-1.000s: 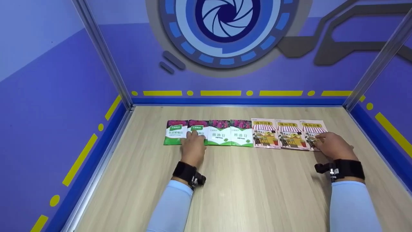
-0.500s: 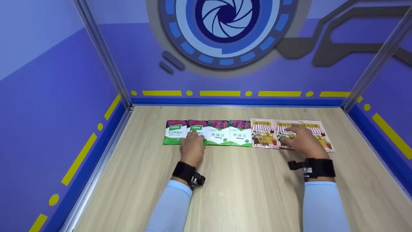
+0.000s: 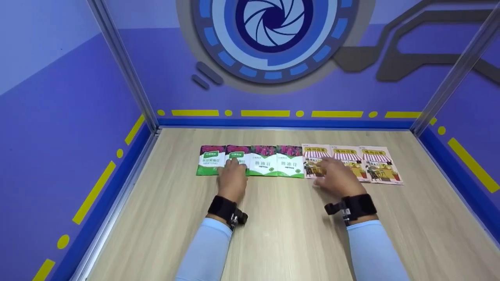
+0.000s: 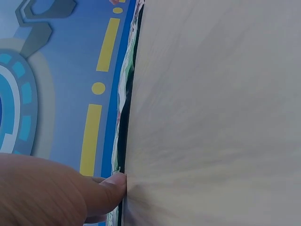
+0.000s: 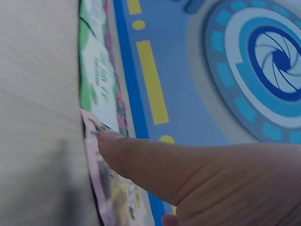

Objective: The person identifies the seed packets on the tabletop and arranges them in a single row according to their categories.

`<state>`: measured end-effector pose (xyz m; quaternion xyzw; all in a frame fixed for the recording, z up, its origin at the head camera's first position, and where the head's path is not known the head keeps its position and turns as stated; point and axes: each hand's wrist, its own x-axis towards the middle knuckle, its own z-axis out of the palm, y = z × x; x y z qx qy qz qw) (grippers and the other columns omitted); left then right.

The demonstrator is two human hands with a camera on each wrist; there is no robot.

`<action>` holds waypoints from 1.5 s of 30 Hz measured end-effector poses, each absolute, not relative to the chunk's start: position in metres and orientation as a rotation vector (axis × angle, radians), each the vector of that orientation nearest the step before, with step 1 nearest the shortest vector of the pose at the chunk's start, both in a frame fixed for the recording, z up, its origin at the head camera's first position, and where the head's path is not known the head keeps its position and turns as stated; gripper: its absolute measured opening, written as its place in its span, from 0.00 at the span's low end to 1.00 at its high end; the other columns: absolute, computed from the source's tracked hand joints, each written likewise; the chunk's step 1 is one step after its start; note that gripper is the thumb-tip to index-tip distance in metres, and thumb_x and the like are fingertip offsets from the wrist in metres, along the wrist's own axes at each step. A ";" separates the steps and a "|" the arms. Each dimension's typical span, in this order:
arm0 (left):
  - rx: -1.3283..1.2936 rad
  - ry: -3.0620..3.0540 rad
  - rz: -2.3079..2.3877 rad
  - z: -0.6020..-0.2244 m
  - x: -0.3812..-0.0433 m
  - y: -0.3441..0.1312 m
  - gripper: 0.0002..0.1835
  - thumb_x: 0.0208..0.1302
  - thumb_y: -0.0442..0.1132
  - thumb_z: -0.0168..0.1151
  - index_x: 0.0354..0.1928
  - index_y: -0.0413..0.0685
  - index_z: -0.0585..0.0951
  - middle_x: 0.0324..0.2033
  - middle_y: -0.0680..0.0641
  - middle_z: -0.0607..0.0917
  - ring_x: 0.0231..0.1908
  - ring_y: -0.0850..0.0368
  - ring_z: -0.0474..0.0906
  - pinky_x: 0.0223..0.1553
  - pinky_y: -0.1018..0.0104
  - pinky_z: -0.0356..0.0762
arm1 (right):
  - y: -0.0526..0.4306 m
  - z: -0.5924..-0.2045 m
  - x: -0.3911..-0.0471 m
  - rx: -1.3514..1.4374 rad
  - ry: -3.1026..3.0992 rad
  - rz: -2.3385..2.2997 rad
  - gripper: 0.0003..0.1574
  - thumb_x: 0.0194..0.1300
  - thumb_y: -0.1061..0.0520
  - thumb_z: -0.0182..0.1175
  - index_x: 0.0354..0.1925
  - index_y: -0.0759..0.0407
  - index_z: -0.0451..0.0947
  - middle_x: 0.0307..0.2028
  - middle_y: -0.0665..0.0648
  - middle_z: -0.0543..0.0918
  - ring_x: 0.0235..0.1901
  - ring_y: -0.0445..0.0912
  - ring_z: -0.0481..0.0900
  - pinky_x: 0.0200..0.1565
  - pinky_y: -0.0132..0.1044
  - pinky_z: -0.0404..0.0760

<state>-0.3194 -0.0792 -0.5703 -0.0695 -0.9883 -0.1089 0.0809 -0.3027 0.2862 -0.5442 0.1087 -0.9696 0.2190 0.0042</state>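
Note:
Flat seed packets lie side by side in one row. Two at the left are green and white with magenta flowers; the outer green packet (image 3: 210,160) is fully visible. My left hand (image 3: 233,180) rests on the lower part of the second green packet (image 3: 238,150), its thumb at the near edge. Then come two white packets (image 3: 289,160) with pink flowers. Three pink packets (image 3: 381,166) with striped awnings end the row. My right hand (image 3: 341,179) reaches over the first pink packet (image 3: 315,152) and partly covers the middle one. In the right wrist view, an extended finger lies close to a pink packet (image 5: 110,188).
The packets lie on a pale wooden table (image 3: 281,226), towards its back. A blue-purple back wall (image 3: 164,78) with yellow dashes rises behind, and side walls stand left and right. Each wrist wears a black strap (image 3: 361,207) with a small camera.
My right hand has moved left along the pink packets, from the rightmost to the first one. The rightmost packet now lies slightly further right and tilted. My left hand stays put.

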 end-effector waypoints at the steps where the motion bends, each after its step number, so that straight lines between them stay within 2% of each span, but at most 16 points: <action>1: -0.212 -2.951 -0.322 -0.571 -0.319 -0.079 0.13 0.71 0.43 0.81 0.53 0.50 0.94 0.61 0.39 0.87 0.62 0.40 0.82 0.58 0.36 0.81 | 0.284 -0.546 -0.303 0.354 -3.041 0.662 0.42 0.67 0.48 0.82 0.73 0.62 0.83 0.82 0.71 0.73 0.80 0.75 0.70 0.80 0.76 0.66; 4: -0.229 -2.945 -0.324 -0.572 -0.321 -0.075 0.12 0.71 0.43 0.82 0.53 0.50 0.94 0.61 0.39 0.87 0.61 0.40 0.82 0.57 0.37 0.81 | 0.283 -0.551 -0.301 0.378 -3.044 0.593 0.46 0.63 0.48 0.85 0.73 0.64 0.83 0.81 0.73 0.74 0.79 0.77 0.71 0.80 0.76 0.67; 6: -0.235 -2.938 -0.331 -0.572 -0.323 -0.073 0.12 0.71 0.43 0.82 0.52 0.50 0.94 0.60 0.39 0.87 0.61 0.40 0.81 0.57 0.37 0.81 | 0.281 -0.549 -0.299 0.374 -3.077 0.573 0.49 0.62 0.51 0.86 0.75 0.65 0.80 0.83 0.73 0.71 0.81 0.76 0.68 0.82 0.74 0.64; 10: -0.238 -2.937 -0.347 -0.574 -0.325 -0.071 0.09 0.70 0.40 0.81 0.49 0.50 0.94 0.59 0.39 0.87 0.62 0.40 0.80 0.58 0.35 0.80 | 0.282 -0.550 -0.298 0.331 -3.121 0.575 0.52 0.62 0.51 0.87 0.78 0.64 0.78 0.85 0.72 0.69 0.83 0.75 0.65 0.82 0.74 0.64; 15: -0.241 -2.926 -0.372 -0.574 -0.324 -0.068 0.09 0.69 0.37 0.80 0.50 0.50 0.95 0.60 0.40 0.87 0.63 0.40 0.79 0.59 0.32 0.80 | 0.286 -0.551 -0.295 0.284 -3.161 0.613 0.52 0.63 0.52 0.87 0.79 0.64 0.76 0.86 0.73 0.65 0.83 0.77 0.63 0.81 0.75 0.66; 18: -0.245 -2.925 -0.387 -0.574 -0.322 -0.068 0.11 0.70 0.36 0.80 0.52 0.50 0.95 0.60 0.40 0.87 0.63 0.40 0.79 0.59 0.32 0.79 | 0.290 -0.553 -0.295 0.257 -3.177 0.643 0.54 0.64 0.52 0.86 0.80 0.64 0.75 0.87 0.74 0.62 0.85 0.78 0.59 0.82 0.75 0.64; 22: -0.239 -2.916 -0.393 -0.574 -0.319 -0.069 0.11 0.74 0.32 0.72 0.52 0.52 0.95 0.60 0.41 0.87 0.63 0.40 0.80 0.58 0.33 0.78 | 0.293 -0.555 -0.297 0.281 -3.195 0.688 0.56 0.66 0.49 0.85 0.82 0.65 0.71 0.88 0.76 0.59 0.85 0.79 0.55 0.82 0.76 0.61; 27: -0.231 -2.925 -0.411 -0.573 -0.316 -0.072 0.21 0.80 0.27 0.56 0.57 0.53 0.94 0.65 0.42 0.87 0.67 0.41 0.79 0.62 0.31 0.76 | 0.294 -0.555 -0.299 0.309 -3.199 0.705 0.59 0.66 0.47 0.85 0.83 0.66 0.69 0.88 0.78 0.56 0.87 0.80 0.50 0.83 0.78 0.57; 31: -0.216 -2.956 -0.434 -0.573 -0.317 -0.074 0.23 0.80 0.26 0.54 0.63 0.52 0.93 0.72 0.42 0.84 0.73 0.40 0.77 0.67 0.29 0.74 | 0.293 -0.556 -0.300 0.290 -3.209 0.704 0.60 0.67 0.46 0.84 0.84 0.66 0.67 0.89 0.77 0.53 0.88 0.79 0.45 0.84 0.78 0.51; 35: -0.207 -2.964 -0.447 -0.574 -0.319 -0.076 0.24 0.81 0.26 0.53 0.65 0.52 0.91 0.73 0.41 0.83 0.74 0.40 0.76 0.68 0.28 0.73 | 0.292 -0.556 -0.303 0.263 -3.219 0.730 0.61 0.67 0.45 0.84 0.85 0.63 0.67 0.90 0.75 0.52 0.88 0.79 0.44 0.83 0.81 0.50; 45: -0.203 -2.962 -0.424 -0.574 -0.319 -0.077 0.23 0.81 0.27 0.53 0.63 0.52 0.92 0.72 0.42 0.84 0.74 0.40 0.77 0.69 0.27 0.73 | 0.291 -0.558 -0.305 0.228 -3.237 0.753 0.60 0.68 0.44 0.84 0.86 0.59 0.67 0.91 0.73 0.48 0.89 0.78 0.41 0.81 0.85 0.48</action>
